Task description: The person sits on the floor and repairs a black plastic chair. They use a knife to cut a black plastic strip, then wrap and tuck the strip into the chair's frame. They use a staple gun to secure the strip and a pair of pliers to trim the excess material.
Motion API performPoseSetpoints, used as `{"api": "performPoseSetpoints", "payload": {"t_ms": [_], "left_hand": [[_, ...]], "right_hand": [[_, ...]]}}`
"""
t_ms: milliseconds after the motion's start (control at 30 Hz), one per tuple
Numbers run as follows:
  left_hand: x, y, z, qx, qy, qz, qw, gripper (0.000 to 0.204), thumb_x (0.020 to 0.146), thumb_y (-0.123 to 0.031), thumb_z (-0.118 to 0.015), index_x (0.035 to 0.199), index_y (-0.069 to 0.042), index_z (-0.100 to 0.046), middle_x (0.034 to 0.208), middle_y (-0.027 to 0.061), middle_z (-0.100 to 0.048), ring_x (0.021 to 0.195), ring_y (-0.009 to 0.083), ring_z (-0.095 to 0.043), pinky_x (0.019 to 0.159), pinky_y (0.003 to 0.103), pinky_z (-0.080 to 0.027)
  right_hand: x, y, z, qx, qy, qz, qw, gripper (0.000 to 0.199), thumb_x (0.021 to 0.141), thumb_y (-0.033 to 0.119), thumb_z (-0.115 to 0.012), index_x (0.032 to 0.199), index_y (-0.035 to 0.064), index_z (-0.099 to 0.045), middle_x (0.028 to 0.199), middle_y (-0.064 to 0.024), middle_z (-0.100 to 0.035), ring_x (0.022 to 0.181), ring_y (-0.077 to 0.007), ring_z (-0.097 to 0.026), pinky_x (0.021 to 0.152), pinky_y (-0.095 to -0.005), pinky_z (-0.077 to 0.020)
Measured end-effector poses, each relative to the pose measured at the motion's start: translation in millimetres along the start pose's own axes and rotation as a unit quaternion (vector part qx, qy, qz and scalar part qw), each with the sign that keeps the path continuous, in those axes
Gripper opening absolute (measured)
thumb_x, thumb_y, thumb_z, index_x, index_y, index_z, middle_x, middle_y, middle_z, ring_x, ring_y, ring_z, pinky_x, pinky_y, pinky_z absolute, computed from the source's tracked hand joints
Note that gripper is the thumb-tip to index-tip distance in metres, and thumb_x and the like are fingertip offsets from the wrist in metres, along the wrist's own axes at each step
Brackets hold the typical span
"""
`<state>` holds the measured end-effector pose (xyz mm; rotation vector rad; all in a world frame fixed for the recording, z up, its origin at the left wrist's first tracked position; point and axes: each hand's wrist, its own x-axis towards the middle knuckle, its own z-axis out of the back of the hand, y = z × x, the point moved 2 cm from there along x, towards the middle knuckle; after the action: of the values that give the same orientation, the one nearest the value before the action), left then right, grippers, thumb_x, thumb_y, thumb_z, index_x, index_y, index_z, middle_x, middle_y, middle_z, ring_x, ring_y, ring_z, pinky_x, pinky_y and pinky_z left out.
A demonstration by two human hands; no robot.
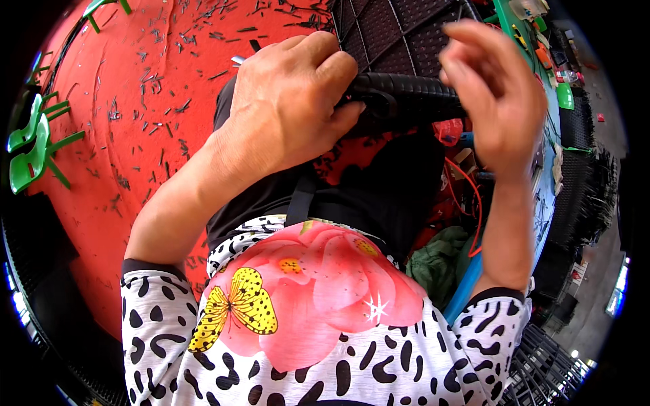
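Red floor [135, 88] below; left hand [291, 108] grips black woven rim [413, 95].

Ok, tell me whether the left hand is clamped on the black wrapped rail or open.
Clamped: the left hand has its fingers curled over the black wrapped rail.

You have one view only, from the camera on your head, looking steeply down past your chest onto your own hands. It sits very close: your patterned shirt [325, 338] fills the lower edge, and your forearms rise from it toward the dark woven frame [399, 40] at the top. Your left hand [291, 108] lies just below and left of that frame, your right hand [497, 95] just to its right. The red floor [135, 135] spreads away left of the frame, bending toward the round black rim of the fisheye.
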<state>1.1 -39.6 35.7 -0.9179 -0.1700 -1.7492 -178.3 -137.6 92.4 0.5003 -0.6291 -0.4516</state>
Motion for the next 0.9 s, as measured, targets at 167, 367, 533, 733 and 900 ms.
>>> {"api": "performPoseSetpoints", "payload": {"t_ms": [167,367,533,733,900], "left_hand": [[3.3,-3.7,-6.2,0.033,-0.019,-0.012,0.999,0.028,0.055,-0.012,-0.071,0.079,-0.005,-0.056,0.071,0.0079,-0.050,0.061,0.0261,-0.054,0.053,0.036,-0.045],[-0.2,-0.9,-14.1,0.040,-0.051,-0.017,0.998,0.024,0.055,-0.014,-0.066,0.071,-0.006,-0.051,0.067,0.0076,-0.045,0.059,0.0253,-0.051,0.052,0.037,-0.043],[-0.3,-1.0,-14.6,0.015,-0.053,-0.019,0.998,0.024,0.052,-0.012,-0.065,0.068,-0.005,-0.048,0.065,0.0075,-0.043,0.056,0.0250,-0.050,0.050,0.037,-0.042],[-0.9,0.5,-11.6,0.002,-0.038,-0.004,0.999,0.027,0.052,-0.006,-0.067,0.075,-0.003,-0.054,0.068,0.0094,-0.048,0.057,0.0263,-0.052,0.050,0.036,-0.043],[0.7,2.2,-16.1,-0.007,-0.066,-0.022,0.998,0.024,0.049,-0.007,-0.064,0.065,-0.005,-0.046,0.063,0.0078,-0.042,0.052,0.0243,-0.047,0.046,0.035,-0.040]], "right_hand": [[60.5,-31.3,-29.5,0.138,0.390,-0.158,0.897,0.019,0.085,0.006,-0.056,0.102,-0.0037,-0.058,0.084,-0.0058,-0.064,0.077,-0.0106,-0.059,0.069,-0.0240,-0.0465],[62.3,-48.2,-53.1,0.268,0.498,-0.134,0.814,0.021,0.085,0.008,-0.055,0.098,-0.0059,-0.064,0.088,-0.0017,-0.063,0.085,-0.0064,-0.056,0.080,-0.0213,-0.0442],[57.4,-56.0,-52.0,0.310,0.473,-0.148,0.811,0.023,0.082,0.010,-0.059,0.099,-0.0038,-0.063,0.090,-0.0018,-0.063,0.087,-0.0073,-0.056,0.081,-0.0218,-0.0444],[50.6,-49.4,-53.5,0.372,0.471,-0.183,0.779,0.034,0.072,0.013,-0.072,0.101,-0.0010,-0.061,0.093,-0.0006,-0.062,0.088,-0.0076,-0.056,0.081,-0.0227,-0.0445],[52.6,-53.1,-52.9,0.348,0.489,-0.212,0.771,0.040,0.070,0.015,-0.076,0.103,-0.0017,-0.059,0.095,-0.0016,-0.062,0.089,-0.0087,-0.056,0.082,-0.0238,-0.0456]]}}
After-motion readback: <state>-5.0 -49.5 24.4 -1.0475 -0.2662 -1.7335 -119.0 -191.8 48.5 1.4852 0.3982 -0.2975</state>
